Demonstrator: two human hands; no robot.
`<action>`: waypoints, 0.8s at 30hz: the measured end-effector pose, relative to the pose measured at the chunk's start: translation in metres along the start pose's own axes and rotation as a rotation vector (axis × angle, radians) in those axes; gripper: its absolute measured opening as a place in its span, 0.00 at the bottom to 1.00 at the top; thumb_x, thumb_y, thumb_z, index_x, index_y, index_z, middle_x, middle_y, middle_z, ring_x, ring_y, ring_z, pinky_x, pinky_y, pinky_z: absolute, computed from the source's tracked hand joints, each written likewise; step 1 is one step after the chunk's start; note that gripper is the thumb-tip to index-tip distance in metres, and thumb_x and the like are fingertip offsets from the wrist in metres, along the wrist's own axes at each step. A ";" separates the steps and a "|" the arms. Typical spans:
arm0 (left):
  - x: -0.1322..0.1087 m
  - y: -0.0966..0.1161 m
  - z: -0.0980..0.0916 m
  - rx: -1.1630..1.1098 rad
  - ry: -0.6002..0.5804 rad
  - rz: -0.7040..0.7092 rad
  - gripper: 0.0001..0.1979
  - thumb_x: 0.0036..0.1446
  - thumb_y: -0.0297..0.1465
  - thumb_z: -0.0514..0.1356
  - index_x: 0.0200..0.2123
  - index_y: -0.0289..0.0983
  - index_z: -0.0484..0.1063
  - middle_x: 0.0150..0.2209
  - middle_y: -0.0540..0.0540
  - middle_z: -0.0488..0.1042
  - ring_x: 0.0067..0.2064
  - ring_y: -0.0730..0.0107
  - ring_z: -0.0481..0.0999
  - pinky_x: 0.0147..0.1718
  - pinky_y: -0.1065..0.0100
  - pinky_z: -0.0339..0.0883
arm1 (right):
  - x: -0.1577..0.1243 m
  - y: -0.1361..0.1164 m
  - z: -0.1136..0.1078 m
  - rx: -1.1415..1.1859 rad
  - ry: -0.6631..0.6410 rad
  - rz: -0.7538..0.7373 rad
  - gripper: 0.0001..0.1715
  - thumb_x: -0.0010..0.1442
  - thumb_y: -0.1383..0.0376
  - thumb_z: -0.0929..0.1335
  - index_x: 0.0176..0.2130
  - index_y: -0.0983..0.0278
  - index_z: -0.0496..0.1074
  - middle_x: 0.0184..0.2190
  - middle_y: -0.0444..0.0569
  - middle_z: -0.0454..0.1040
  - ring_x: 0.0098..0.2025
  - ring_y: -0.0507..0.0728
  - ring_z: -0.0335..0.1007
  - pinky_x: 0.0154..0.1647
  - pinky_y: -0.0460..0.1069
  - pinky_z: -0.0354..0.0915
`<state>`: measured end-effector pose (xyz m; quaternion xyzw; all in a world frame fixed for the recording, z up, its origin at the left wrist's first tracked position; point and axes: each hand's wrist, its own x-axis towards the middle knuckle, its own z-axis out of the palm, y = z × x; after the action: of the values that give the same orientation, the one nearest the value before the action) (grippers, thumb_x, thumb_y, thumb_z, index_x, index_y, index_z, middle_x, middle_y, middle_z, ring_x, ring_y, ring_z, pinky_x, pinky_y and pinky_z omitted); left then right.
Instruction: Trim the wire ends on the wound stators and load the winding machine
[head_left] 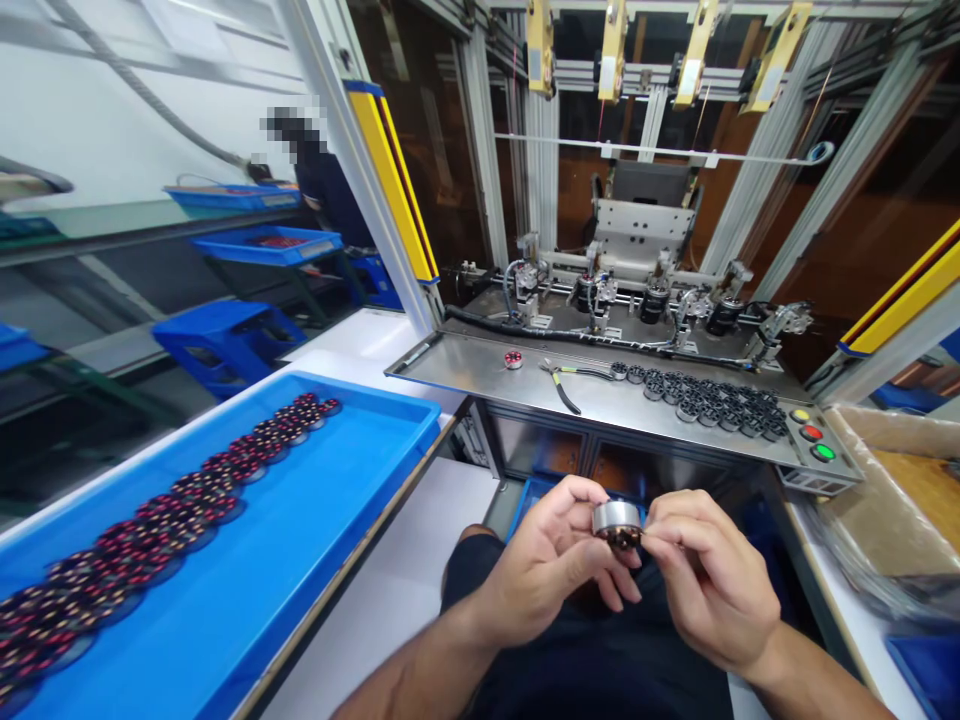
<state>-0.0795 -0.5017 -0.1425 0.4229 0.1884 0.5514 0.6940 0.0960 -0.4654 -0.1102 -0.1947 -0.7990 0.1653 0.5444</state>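
My left hand (555,560) holds a small round motor part (616,518) with a silver metal ring on top and copper windings below, over my lap. The fingers of my right hand (709,570) are pinched together at the right side of the part; whatever they grip is too small to make out. Beyond my hands, on the metal shelf (480,375), lie pliers (564,385) with green and black handles. A single red-wound part (513,359) sits left of them, and several dark cores (720,400) stand grouped at the right.
A blue tray (300,540) at the left bears many wound parts. Behind the shelf stands a winding machine (645,230). Colored buttons (811,433) and a plastic-lined box (885,490) are at the right. A person (322,185) is at the back left.
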 end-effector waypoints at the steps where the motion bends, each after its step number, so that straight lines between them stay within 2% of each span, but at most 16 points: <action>1: 0.000 0.000 0.002 0.023 0.010 0.056 0.18 0.60 0.40 0.67 0.46 0.40 0.65 0.35 0.49 0.79 0.32 0.71 0.83 0.29 0.75 0.75 | -0.001 -0.001 0.001 0.012 0.017 0.034 0.11 0.62 0.78 0.67 0.38 0.63 0.74 0.28 0.47 0.74 0.30 0.53 0.73 0.30 0.47 0.71; 4: -0.002 0.000 0.005 0.219 0.073 0.292 0.16 0.57 0.32 0.70 0.47 0.41 0.70 0.40 0.48 0.78 0.37 0.73 0.82 0.37 0.73 0.76 | -0.005 -0.002 0.007 0.097 0.059 0.169 0.09 0.64 0.75 0.67 0.33 0.63 0.73 0.27 0.46 0.72 0.29 0.53 0.71 0.30 0.47 0.68; 7: -0.004 0.002 0.003 0.557 0.166 0.543 0.26 0.51 0.25 0.73 0.52 0.43 0.71 0.46 0.44 0.79 0.45 0.65 0.81 0.44 0.67 0.76 | -0.010 0.000 0.012 0.290 0.074 0.360 0.11 0.66 0.68 0.68 0.30 0.63 0.73 0.26 0.45 0.70 0.28 0.52 0.69 0.28 0.46 0.66; 10: -0.006 0.007 0.003 0.838 0.191 0.668 0.31 0.48 0.24 0.74 0.55 0.43 0.71 0.46 0.41 0.81 0.46 0.60 0.81 0.47 0.62 0.76 | -0.013 0.004 0.018 0.556 0.055 0.598 0.17 0.67 0.61 0.69 0.27 0.64 0.71 0.24 0.44 0.68 0.26 0.51 0.65 0.27 0.45 0.65; 13: -0.005 0.014 0.005 0.993 0.198 0.690 0.28 0.48 0.26 0.74 0.53 0.42 0.74 0.44 0.41 0.83 0.43 0.59 0.82 0.45 0.62 0.77 | -0.013 0.005 0.024 0.747 0.051 0.758 0.21 0.65 0.56 0.71 0.24 0.64 0.70 0.23 0.44 0.67 0.24 0.51 0.62 0.25 0.45 0.64; 16: -0.004 0.017 0.006 1.026 0.214 0.698 0.28 0.48 0.27 0.75 0.53 0.42 0.76 0.43 0.41 0.83 0.42 0.60 0.82 0.43 0.63 0.77 | -0.012 0.005 0.027 0.823 0.064 0.831 0.21 0.62 0.55 0.73 0.24 0.65 0.72 0.22 0.43 0.67 0.22 0.50 0.61 0.23 0.44 0.62; 20: -0.003 0.017 0.004 1.007 0.212 0.691 0.28 0.48 0.27 0.74 0.54 0.42 0.76 0.43 0.41 0.83 0.42 0.61 0.82 0.43 0.64 0.77 | -0.011 0.005 0.029 0.815 0.072 0.860 0.22 0.61 0.53 0.73 0.24 0.65 0.71 0.21 0.43 0.67 0.22 0.50 0.60 0.22 0.44 0.62; 24: -0.003 0.016 0.001 0.938 0.165 0.650 0.29 0.49 0.23 0.73 0.55 0.43 0.75 0.45 0.41 0.81 0.44 0.59 0.81 0.45 0.62 0.77 | -0.013 0.006 0.028 0.787 0.066 0.812 0.22 0.63 0.54 0.72 0.24 0.65 0.70 0.21 0.43 0.67 0.22 0.50 0.61 0.22 0.44 0.64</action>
<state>-0.0890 -0.5049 -0.1299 0.6771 0.3267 0.6251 0.2101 0.0743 -0.4682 -0.1333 -0.2739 -0.5207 0.6407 0.4933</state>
